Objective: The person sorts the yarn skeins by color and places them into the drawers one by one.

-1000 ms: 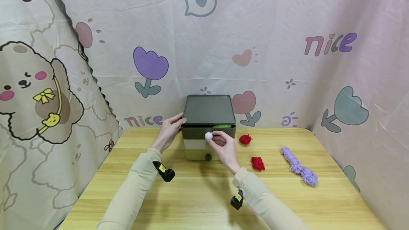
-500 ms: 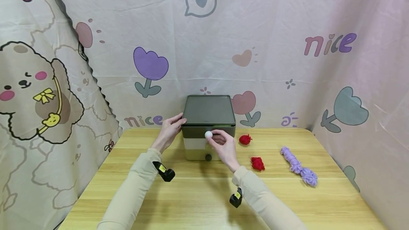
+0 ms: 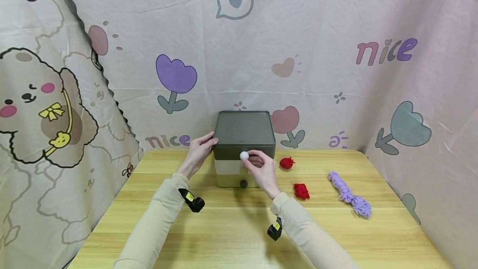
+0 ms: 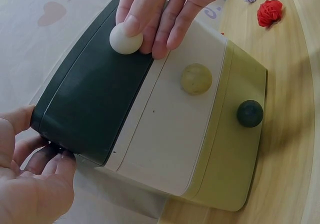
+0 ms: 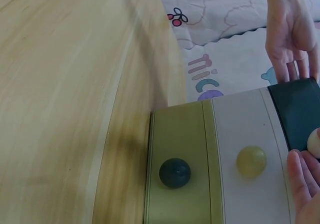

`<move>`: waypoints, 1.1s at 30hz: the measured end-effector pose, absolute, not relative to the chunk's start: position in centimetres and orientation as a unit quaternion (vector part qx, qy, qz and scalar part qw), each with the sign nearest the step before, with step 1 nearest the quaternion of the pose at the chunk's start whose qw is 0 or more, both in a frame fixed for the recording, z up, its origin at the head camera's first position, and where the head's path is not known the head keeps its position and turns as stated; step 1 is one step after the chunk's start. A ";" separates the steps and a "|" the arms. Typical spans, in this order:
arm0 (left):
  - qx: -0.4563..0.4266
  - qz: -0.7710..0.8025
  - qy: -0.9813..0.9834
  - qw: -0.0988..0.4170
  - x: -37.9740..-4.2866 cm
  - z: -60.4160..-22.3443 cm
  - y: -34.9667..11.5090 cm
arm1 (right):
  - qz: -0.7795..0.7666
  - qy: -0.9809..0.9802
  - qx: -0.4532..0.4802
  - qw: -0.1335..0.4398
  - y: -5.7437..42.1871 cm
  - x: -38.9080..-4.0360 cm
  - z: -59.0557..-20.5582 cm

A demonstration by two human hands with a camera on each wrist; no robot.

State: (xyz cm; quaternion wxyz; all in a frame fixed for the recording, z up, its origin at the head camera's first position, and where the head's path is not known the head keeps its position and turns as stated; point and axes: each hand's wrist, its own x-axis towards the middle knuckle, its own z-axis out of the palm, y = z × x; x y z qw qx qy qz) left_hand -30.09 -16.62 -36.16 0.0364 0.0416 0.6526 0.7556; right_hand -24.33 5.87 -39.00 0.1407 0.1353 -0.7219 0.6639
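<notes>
A small chest of drawers (image 3: 244,127) stands at the back of the table, dark green at the top, white in the middle and olive at the bottom. My right hand (image 3: 263,173) pinches the round white knob (image 4: 125,39) of the top drawer (image 4: 92,94) between thumb and finger. That drawer sits flush with the front. At the upper left corner, my left hand (image 3: 199,152) grips the chest's edge, its thumb at the top and its fingers bent against the side. Below are a yellow knob (image 4: 196,79) and a dark green knob (image 4: 250,113).
Two red yarn bundles (image 3: 286,163) (image 3: 301,191) lie right of the chest. A purple yarn skein (image 3: 349,194) lies farther right on the wooden table (image 3: 224,235). A printed cloth (image 3: 239,53) hangs close behind the chest.
The top drawer has slid back until flush, and the green stuff seen inside it is now hidden. My right hand moved slightly away from me with the knob; my left hand stayed put.
</notes>
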 end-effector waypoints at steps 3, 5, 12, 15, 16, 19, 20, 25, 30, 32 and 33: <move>0.043 0.755 0.654 0.035 -30.1 -36.2 -16.7 | 0.665 -0.721 0.135 0.141 5.8 -24.4 -39.0; 0.044 0.754 0.654 0.034 -30.1 -36.2 -16.7 | 0.665 -0.721 0.136 0.142 5.8 -24.4 -38.9; 0.042 0.755 0.654 0.034 -30.1 -36.2 -16.6 | 0.661 -0.723 0.141 0.147 5.8 -24.6 -39.1; 0.038 0.756 0.653 0.033 -30.0 -36.2 -16.6 | 0.661 -0.723 0.137 0.149 5.8 -25.5 -40.0; 0.036 0.757 0.652 0.032 -30.0 -36.1 -16.5 | 0.661 -0.722 0.135 0.149 5.8 -25.8 -40.4; 0.033 0.759 0.649 0.031 -29.9 -36.2 -16.5 | 0.662 -0.722 0.128 0.155 5.7 -26.8 -41.6; 0.033 0.760 0.648 0.030 -30.0 -36.2 -16.5 | 0.662 -0.722 0.127 0.158 5.7 -26.9 -41.8; 0.039 0.762 0.646 0.029 -30.1 -36.3 -16.6 | 0.659 -0.719 0.136 0.174 5.7 -26.9 -42.2; 0.042 0.762 0.645 0.030 -30.2 -36.4 -16.5 | 0.669 -0.710 0.142 0.170 5.9 -26.5 -43.3; 0.041 0.763 0.645 0.031 -30.2 -36.4 -16.5 | 0.668 -0.713 0.134 0.167 6.1 -26.3 -44.1; 0.042 0.763 0.645 0.031 -30.1 -36.3 -16.5 | 0.665 -0.717 0.127 0.165 6.1 -26.2 -44.5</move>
